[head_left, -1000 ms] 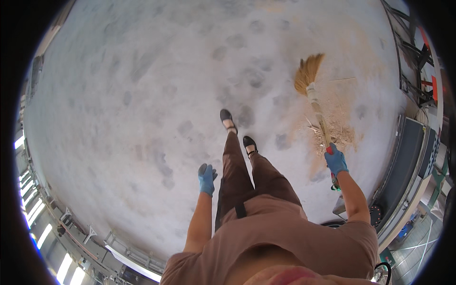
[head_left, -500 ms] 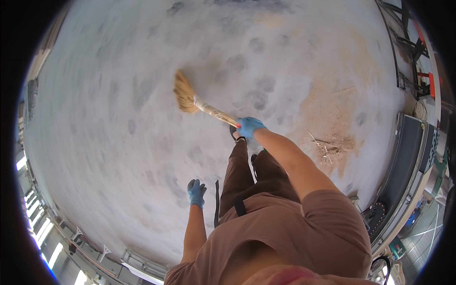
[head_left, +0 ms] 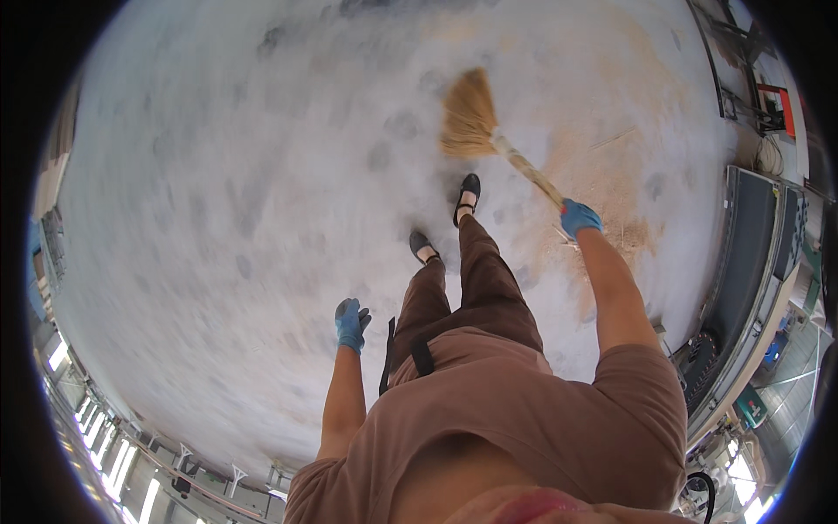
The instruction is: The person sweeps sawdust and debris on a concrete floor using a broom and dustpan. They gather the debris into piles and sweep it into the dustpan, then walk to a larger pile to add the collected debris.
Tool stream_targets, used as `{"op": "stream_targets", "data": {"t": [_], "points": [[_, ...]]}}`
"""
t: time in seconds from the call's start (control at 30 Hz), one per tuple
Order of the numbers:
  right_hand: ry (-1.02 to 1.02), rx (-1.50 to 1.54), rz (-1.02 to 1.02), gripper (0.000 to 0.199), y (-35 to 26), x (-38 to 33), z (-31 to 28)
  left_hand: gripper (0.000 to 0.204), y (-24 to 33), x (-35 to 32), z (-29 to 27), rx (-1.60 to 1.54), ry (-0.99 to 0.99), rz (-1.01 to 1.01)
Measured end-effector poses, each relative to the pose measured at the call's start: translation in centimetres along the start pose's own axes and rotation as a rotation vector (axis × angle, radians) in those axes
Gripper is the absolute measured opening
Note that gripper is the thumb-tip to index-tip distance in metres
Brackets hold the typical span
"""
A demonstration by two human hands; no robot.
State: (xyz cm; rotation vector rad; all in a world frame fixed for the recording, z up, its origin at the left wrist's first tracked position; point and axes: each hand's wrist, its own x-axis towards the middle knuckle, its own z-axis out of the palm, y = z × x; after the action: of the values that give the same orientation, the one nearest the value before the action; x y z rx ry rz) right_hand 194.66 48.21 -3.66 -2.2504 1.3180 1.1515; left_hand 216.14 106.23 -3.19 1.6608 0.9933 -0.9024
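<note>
A straw broom (head_left: 471, 118) with a pale handle is in my right hand (head_left: 580, 218). The blue-gloved hand is closed round the end of the handle. The broom's bristles fan out to the far left of that hand, ahead of my feet, at the grey floor. Reddish-brown sawdust and thin wood scraps (head_left: 621, 234) lie on the floor beside and beneath my right hand. My left hand (head_left: 352, 325), in a blue glove with grey fingers, hangs low at my left side. It holds nothing; its fingers are loosely bent, with the thumb apart.
The pale grey floor (head_left: 218, 262) bears dark smudges and sawdust streaks. My black shoes (head_left: 470, 194) stand apart on it. Along the right runs a long machine with a dark belt (head_left: 744, 236). A dark metal frame (head_left: 742, 87) with red parts stands at the far right.
My right hand has swung the broom to the right and farther out, over the sawdust side. My feet have come into fuller view. The left hand has shifted slightly left and up.
</note>
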Motion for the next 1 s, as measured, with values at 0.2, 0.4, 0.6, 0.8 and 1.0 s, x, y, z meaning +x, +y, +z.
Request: {"op": "stream_targets", "data": {"t": [0.2,0.4,0.6,0.8,1.0], "points": [[-0.007,0.027,0.191,0.035,10.8,2.4,-6.5,0.045,7.9,-1.8,11.4,0.077,-0.085,0.057],[-0.002,0.294,0.175,0.049,14.8,-2.1,-11.8,0.045,13.4,-3.0,19.9,0.090,-0.119,0.157],[-0.060,0.406,0.019,0.057,9.1,-2.7,-19.5,0.044,16.8,-1.5,22.6,0.139,-0.055,0.090],[0.024,0.560,-0.352,0.042,-9.0,10.9,-24.5,0.043,22.6,3.4,25.4,0.276,0.030,-0.085],[-0.100,0.347,-0.363,0.033,-22.8,27.0,-29.9,0.037,36.1,5.3,32.9,0.227,-0.046,0.085]]}}
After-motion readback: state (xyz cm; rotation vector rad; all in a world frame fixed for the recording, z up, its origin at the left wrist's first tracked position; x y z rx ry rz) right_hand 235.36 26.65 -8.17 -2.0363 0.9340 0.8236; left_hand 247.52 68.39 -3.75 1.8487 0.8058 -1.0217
